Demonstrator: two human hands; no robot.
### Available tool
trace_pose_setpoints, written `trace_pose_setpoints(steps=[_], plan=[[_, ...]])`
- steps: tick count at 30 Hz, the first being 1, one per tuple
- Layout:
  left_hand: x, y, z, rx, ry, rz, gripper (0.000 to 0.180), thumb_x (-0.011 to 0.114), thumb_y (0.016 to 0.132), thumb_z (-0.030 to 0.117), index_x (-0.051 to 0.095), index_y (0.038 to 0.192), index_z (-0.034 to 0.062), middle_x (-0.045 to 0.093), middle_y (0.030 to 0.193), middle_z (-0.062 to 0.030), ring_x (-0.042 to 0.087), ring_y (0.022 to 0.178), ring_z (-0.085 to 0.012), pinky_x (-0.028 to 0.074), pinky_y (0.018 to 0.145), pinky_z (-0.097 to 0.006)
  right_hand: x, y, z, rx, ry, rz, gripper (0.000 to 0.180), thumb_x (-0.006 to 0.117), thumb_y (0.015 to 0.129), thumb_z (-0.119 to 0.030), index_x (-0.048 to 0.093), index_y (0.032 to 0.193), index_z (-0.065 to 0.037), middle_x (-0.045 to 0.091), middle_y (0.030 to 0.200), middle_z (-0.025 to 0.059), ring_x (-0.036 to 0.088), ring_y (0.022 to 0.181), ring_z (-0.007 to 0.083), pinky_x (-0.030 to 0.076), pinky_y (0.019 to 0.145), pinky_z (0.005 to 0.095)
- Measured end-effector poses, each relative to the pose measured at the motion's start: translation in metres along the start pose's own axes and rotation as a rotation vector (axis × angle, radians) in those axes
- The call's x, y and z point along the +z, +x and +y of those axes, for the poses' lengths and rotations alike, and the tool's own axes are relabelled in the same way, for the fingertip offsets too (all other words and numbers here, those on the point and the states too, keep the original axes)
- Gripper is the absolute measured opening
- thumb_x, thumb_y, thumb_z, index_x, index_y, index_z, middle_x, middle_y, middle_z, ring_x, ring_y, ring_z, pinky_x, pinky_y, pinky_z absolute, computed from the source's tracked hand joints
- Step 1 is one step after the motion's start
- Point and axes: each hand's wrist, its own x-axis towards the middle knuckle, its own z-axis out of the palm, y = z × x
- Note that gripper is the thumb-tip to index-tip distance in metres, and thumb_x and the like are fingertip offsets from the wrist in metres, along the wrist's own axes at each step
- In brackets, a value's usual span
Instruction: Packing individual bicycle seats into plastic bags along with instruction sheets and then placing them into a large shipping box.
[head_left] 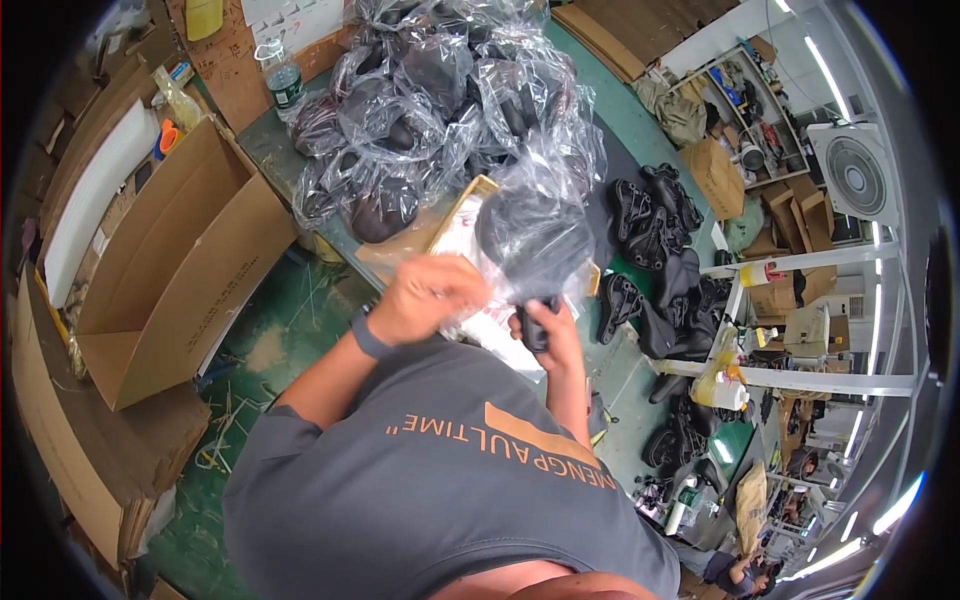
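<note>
Both hands closed, working one item at chest height. Left hand [432,298] is curled into a fist on the clear plastic bag [540,215], pinching the film at the bag's near-left edge; a dark band sits on that wrist. Right hand [548,335] is wrapped around the narrow nose of a black bicycle saddle [532,240], fingers closed on it from below.

Key relation: the saddle's long axis runs from the right hand up and away from the body, narrow end in the grip, broad rear end farthest out and already inside the bag. So the saddle lies just beyond and slightly left of the right hand, and just right of the left hand. Right hand carries the weight; left hand only holds film. Whether the bag mouth is fully around the nose cannot be told, since the film is crumpled and glaring.

Left of the grip, well apart: an open cardboard box [170,270] on its side, with flattened cardboard below it on the green floor.

Behind the grip, farther out on the table: a heap of bagged saddles [430,110] in shiny film, and a water bottle [283,78] at the heap's left edge. A flat cardboard piece lies under the held bag.

Right of the grip: loose, unbagged black saddles [650,215] on the green table [620,120], some upside down. Beyond them, a white frame rack, shelves and a fan.
</note>
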Motion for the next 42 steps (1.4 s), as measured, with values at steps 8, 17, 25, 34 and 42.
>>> trace_pose_setpoints(steps=[8,17,25,34,42], plan=[[0.025,-0.029,-0.095,-0.676,-0.604,-0.093,0.063,0.078,0.098,0.019,0.048,0.151,0.0026,0.063,0.131,-0.0067,0.059,0.126,-0.0165,0.046,0.11,-0.034,0.054,0.005,0.013,-0.474,-0.56,0.222,0.085,0.077,0.087,-0.008,0.036,0.162,-0.001,0.06,0.142,0.0136,0.061,0.125,0.0266,0.049,0.108,0.0396],[-0.044,0.108,-0.098,-0.503,-1.222,0.43,0.029,0.072,0.101,0.02,0.066,0.123,0.0031,0.073,0.113,-0.0129,0.073,0.1,-0.0257,0.066,0.084,-0.039,0.046,-0.032,0.004,-0.47,-0.519,0.113,0.066,0.072,0.095,0.0,0.047,0.156,-0.001,0.069,0.121,0.0127,0.069,0.106,0.0191,0.056,0.094,0.0336],[-0.182,0.23,-0.172,-0.313,-0.366,0.888,0.039,0.067,0.104,0.028,0.06,0.136,0.0061,0.071,0.115,-0.0059,0.068,0.104,-0.0172,0.057,0.088,-0.034,-0.014,-0.045,0.036,-0.28,-0.578,0.443,0.079,0.042,0.107,-0.001,-0.006,0.169,-0.009,0.069,0.128,0.0274,0.075,0.069,0.0249,0.062,0.071,0.0356],[0.11,0.049,-0.13,-0.482,0.323,-0.504,0.032,0.08,0.093,0.033,0.074,0.107,0.0058,0.077,0.1,-0.0129,0.075,0.093,-0.0268,0.057,0.079,-0.036,-0.064,-0.059,0.044,-0.169,-0.79,0.805,0.076,0.058,0.103,-0.008,0.015,0.166,-0.001,0.076,0.087,0.018,0.066,0.053,0.0197,0.051,0.052,0.0331],[0.156,0.087,-0.178,-0.443,0.279,-0.637,0.018,0.08,0.092,0.018,0.076,0.097,0.0014,0.074,0.092,-0.0135,0.073,0.079,-0.0284,0.057,0.072,-0.038,-0.079,-0.041,-0.004,-0.248,-0.589,0.503,0.077,0.057,0.103,-0.007,0.015,0.168,-0.005,0.074,0.083,0.0147,0.071,0.068,0.0252,0.057,0.066,0.0369]])
